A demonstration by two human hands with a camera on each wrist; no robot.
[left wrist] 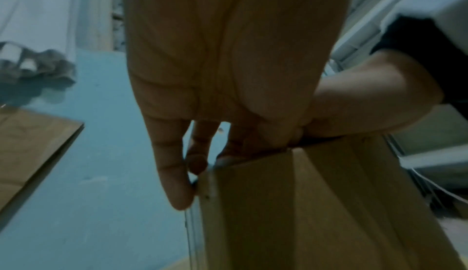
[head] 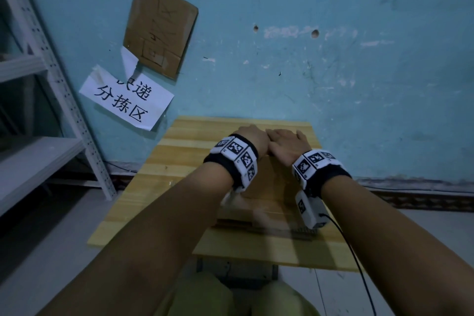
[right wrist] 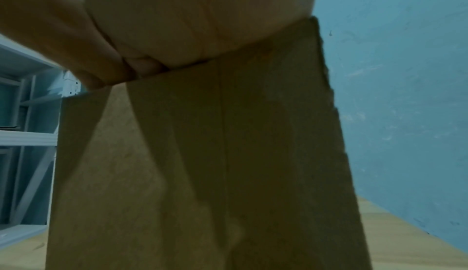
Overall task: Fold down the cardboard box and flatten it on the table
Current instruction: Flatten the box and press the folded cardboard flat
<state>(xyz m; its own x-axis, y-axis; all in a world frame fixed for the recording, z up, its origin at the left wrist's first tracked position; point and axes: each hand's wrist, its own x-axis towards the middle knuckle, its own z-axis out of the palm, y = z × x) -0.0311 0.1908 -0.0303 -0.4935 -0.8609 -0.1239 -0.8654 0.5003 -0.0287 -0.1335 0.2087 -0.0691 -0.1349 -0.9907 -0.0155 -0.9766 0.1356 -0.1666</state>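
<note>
A brown cardboard box (head: 269, 187) stands on the wooden table (head: 179, 151), mostly hidden behind my forearms. My left hand (head: 252, 136) and right hand (head: 286, 143) sit side by side on its far top edge. In the left wrist view the left hand's fingers (left wrist: 174, 174) curl over the edge of the box (left wrist: 303, 204), with the right hand (left wrist: 367, 98) touching it from the right. In the right wrist view the right hand (right wrist: 190, 24) grips the top edge of the box (right wrist: 202, 164), thumb (right wrist: 63, 44) on the near face; its fingers are hidden behind.
The table stands against a blue wall that carries a paper sign (head: 125, 100) and a flat cardboard piece (head: 159, 28). A white metal shelf (head: 51, 84) stands to the left. A black cable (head: 354, 251) hangs from my right wrist across the table's near edge.
</note>
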